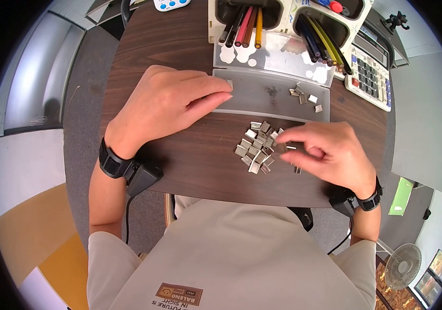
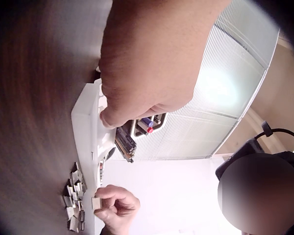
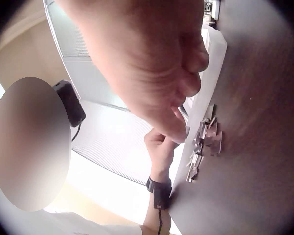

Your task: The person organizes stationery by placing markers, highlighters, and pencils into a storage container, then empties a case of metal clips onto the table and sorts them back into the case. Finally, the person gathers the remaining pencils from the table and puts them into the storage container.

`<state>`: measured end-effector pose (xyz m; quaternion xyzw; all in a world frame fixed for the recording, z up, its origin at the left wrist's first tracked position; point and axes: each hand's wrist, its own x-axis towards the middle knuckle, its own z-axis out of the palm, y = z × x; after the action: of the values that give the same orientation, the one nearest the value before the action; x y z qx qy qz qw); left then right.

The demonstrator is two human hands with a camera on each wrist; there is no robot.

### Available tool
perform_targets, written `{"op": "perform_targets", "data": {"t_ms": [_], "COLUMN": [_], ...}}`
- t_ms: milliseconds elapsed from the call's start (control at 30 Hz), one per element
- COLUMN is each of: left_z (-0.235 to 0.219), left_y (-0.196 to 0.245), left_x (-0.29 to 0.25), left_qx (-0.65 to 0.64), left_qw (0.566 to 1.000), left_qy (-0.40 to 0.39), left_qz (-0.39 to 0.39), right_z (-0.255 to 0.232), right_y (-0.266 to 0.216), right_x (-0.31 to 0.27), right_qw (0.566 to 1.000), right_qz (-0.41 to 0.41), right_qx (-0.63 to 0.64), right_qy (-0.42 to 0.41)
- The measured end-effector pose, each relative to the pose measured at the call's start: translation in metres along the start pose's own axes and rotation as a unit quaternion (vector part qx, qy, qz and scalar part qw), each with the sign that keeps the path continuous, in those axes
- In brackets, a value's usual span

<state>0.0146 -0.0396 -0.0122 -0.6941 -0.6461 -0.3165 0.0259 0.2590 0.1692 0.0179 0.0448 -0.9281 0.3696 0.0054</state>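
Note:
Several small metal clips (image 1: pixel 254 147) lie in a loose pile on the dark table. Just right of the pile, my right hand (image 1: pixel 329 150) is raised with thumb and index finger bent toward each other; the left wrist view shows them pinching one metal clip (image 2: pixel 96 203). My left hand (image 1: pixel 169 101) reaches over the left end of a shallow grey tray (image 1: pixel 252 98), thumb and index tips close together. A small clip (image 1: pixel 229 81) shows at the left fingertips; whether they hold it is unclear. A few other clips (image 1: pixel 298 93) lie in the tray's right part.
Behind the tray stands a white organizer (image 1: pixel 289 15) with colored pens, its speckled panel (image 1: pixel 267 57) adjoining the tray. A calculator (image 1: pixel 368 77) sits at the right. The white device with blue buttons (image 1: pixel 171 4) is at the back left. The table's front edge borders my shirt.

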Motion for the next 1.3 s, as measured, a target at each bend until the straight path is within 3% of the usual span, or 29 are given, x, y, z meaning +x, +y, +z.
{"op": "perform_targets", "data": {"t_ms": [100,233,467,633,867,1033,1167,1267,1300], "left_z": [-0.002,-0.002,-0.004,-0.003,-0.003,-0.002,0.000,0.001,0.002], "left_y": [0.000,0.000,0.002,0.001,0.001,0.001,0.000,0.000,-0.001], "left_x": [-0.002,-0.003,-0.003,-0.002,-0.002,-0.002,0.000,0.000,0.001], "left_qx": [0.004,0.006,0.009,0.007,0.008,0.008,0.007,0.004,0.004], "left_qw": [1.000,1.000,1.000,1.000,1.000,1.000,1.000,1.000,1.000], "left_qy": [0.002,0.004,0.005,0.000,0.000,-0.001,0.002,0.000,-0.001], "left_qz": [0.002,0.004,0.005,0.001,0.004,0.005,0.006,0.003,0.003], "right_z": [-0.001,-0.004,-0.008,-0.005,-0.006,-0.006,-0.006,-0.009,-0.007], "right_y": [0.002,0.007,0.012,0.022,0.014,0.019,0.014,0.000,0.002], "right_x": [-0.001,-0.001,0.000,-0.002,0.000,-0.004,-0.003,-0.002,-0.002], "right_qw": [0.990,0.975,0.972,0.972,0.975,0.976,0.972,0.982,0.990], "right_qz": [0.048,0.095,0.127,0.084,0.111,0.083,0.064,0.100,0.047], "right_qx": [-0.022,-0.041,-0.091,-0.149,-0.114,-0.150,-0.164,-0.120,-0.100], "right_qy": [0.132,0.196,0.176,0.161,0.155,0.131,0.157,0.110,0.083]}}
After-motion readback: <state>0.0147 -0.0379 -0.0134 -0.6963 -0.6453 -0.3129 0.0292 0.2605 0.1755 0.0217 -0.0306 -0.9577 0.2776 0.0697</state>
